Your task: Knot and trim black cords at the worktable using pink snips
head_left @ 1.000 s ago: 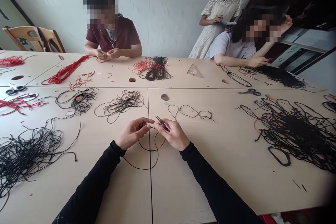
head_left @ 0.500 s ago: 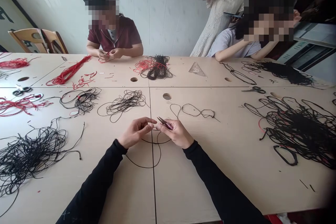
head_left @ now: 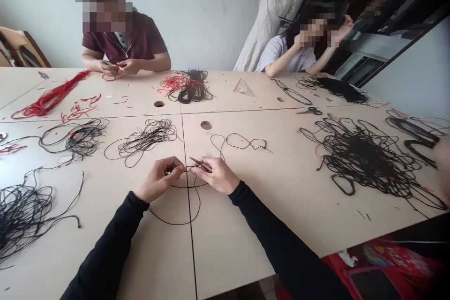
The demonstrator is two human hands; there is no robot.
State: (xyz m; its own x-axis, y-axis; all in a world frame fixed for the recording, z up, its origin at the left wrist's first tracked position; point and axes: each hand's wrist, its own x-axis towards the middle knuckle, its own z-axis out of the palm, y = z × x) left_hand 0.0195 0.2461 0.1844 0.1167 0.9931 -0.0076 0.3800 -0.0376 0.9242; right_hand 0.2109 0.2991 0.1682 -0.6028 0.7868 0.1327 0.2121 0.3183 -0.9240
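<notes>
Surface: pale wooden surface (head_left: 246, 229), made of panels butted together, with a seam running between the person's forearms.
Black cord: a single black cord (head_left: 175, 221) lies in a loop on the surface below the hands, its ends rising to both.
Left hand: left hand (head_left: 159, 180), fingertips pinched together on the black cord.
Right hand: right hand (head_left: 217, 176), clenched round a pointed tool (head_left: 200, 164) whose tip aims toward the left hand; it touches the cord too.
Near left: tangled black pile (head_left: 21, 211), well apart from the hands.
Middle distance: thin cord bundle (head_left: 149, 135) and loose looped cord (head_left: 242, 141) just beyond the hands; round hole (head_left: 206, 125) between them.
Right: large black heap (head_left: 363, 155).
Far edge: red-and-black bundle (head_left: 185, 85), red cords (head_left: 49, 97), clear triangle ruler (head_left: 243, 87), scissors (head_left: 311, 111).
Other people: a seated person in a maroon shirt (head_left: 140, 42) handles red cord; two more people are at the far right.
</notes>
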